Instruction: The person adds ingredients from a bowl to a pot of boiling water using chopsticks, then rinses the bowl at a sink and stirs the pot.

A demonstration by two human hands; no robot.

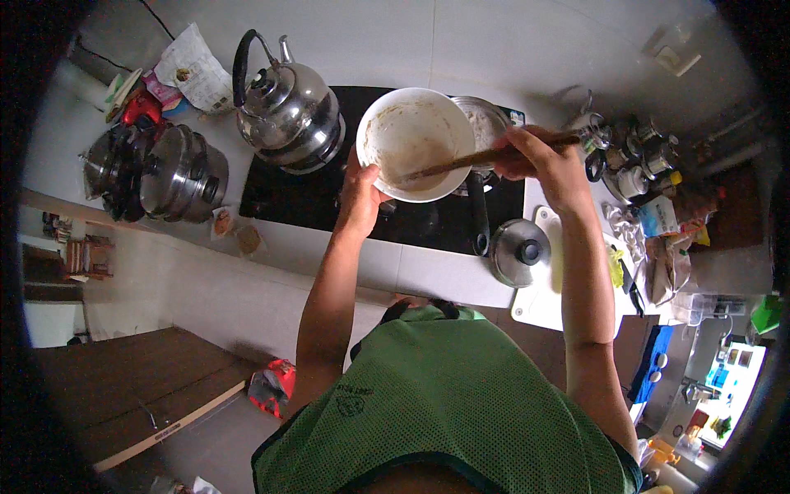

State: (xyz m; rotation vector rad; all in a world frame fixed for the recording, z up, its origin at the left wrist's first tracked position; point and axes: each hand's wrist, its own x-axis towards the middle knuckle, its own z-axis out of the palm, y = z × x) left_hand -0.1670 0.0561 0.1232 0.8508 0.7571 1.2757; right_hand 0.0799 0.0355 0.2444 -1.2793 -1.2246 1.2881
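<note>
My left hand [363, 200] grips the rim and side of a white bowl [412, 102], its thumb over the near edge. The bowl is tilted towards me above the stove, with a thin, cloudy brownish residue inside and smears on its wall. In my right hand [534, 160] is a long brown wooden utensil [453, 165], perhaps chopsticks, its tip down in the bowl. Behind and right of the bowl, partly hidden by it and my right hand, a saucepan [487, 117] with pale contents sits on the stove. Its black handle [478, 216] points towards me.
A steel kettle [290, 111] stands on the left of the black glass stove [296, 204]. Pots [185, 173] crowd the left counter. A steel lid [520, 253] lies by a white cutting board [537, 302] with a knife [632, 290]. Jars [632, 182] stand far right.
</note>
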